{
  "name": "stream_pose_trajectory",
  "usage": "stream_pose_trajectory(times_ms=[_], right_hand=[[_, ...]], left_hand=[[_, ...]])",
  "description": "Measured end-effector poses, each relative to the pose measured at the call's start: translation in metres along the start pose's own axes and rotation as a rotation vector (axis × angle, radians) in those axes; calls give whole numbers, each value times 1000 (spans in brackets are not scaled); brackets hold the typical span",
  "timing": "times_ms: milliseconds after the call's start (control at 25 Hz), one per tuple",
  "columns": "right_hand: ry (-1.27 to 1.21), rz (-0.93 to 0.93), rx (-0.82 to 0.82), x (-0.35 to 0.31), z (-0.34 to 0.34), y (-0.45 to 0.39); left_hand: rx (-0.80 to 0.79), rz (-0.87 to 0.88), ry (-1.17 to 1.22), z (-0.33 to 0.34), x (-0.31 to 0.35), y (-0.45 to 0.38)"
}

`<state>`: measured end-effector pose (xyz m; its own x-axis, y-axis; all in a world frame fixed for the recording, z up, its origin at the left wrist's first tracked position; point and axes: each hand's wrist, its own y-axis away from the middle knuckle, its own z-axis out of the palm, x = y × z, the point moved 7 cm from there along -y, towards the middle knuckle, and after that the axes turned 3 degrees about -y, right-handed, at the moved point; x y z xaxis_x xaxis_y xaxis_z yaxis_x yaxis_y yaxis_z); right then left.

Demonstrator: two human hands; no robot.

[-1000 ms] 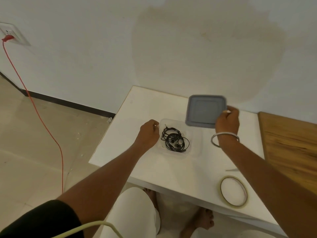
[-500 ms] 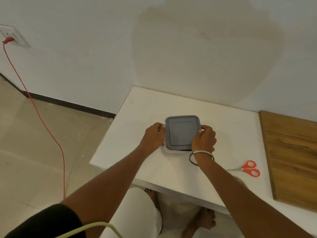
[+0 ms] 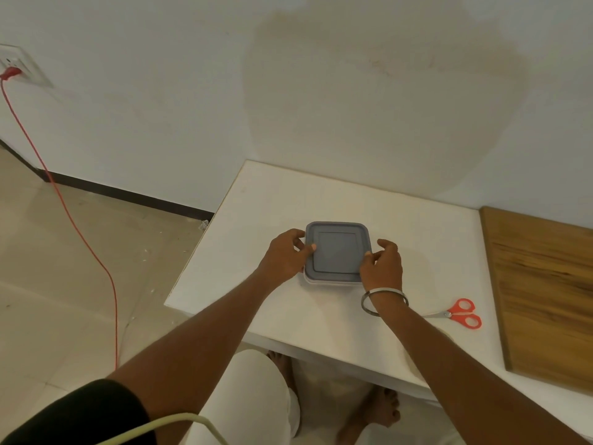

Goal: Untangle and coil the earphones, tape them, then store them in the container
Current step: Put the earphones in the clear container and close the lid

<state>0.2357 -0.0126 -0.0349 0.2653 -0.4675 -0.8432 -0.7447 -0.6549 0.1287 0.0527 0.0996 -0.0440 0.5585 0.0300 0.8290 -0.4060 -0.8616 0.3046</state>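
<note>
Sitting square on the container [image 3: 324,283], the grey lid [image 3: 337,250] now covers it fully, so the earphones that lay in plain sight a second ago are hidden beneath it. Only a thin pale strip of the container shows under the lid's near edge. It rests on the white surface [image 3: 256,220], toward the middle, well in from the edges.

My left hand [image 3: 284,256] is at the lid's left side, thumb laid on the rim, the fingers curled round that edge. My right hand [image 3: 382,266] is at the near right corner, its fingers bent and touching the lid's edge; half a second ago it was closed tighter over that corner, and now the fingers look looser, the index lifted a little. Whether they truly grip or just rest there I cannot tell. A second ago that same hand held the lid up in the air, away from the container.

A metal bangle [image 3: 384,301] circles my right wrist. Red-handled scissors [image 3: 460,314] lie on the surface to the right, well apart from the container. Beyond them sits a wooden board [image 3: 545,290]. A red cable [image 3: 64,213] trails from a wall socket [image 3: 22,67] down across the floor.
</note>
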Motion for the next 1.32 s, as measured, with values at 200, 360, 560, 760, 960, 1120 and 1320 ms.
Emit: stream_pose_trajectory(times_ms=[200,360,560,760,960,1120,1320], right_hand=[[-110,-6,-297,18,-1,-9],[-280,71,-513,34,-5,-11],[-222,13,-529,29,-7,-13],[-185,-1,-533,24,-8,-12],[-135,1,-419,27,-18,-20],[-43,33,-201,36,-51,-48],[75,55,-15,57,-105,-88]], left_hand=[[-92,65,150,-1,2,1],[-356,124,141,1,1,6],[-458,124,23,5,1,6],[-452,147,-37,5,2,3],[-275,115,23,8,10,-1],[-142,170,-71,38,34,-5],[-1,342,-417,65,50,-8]])
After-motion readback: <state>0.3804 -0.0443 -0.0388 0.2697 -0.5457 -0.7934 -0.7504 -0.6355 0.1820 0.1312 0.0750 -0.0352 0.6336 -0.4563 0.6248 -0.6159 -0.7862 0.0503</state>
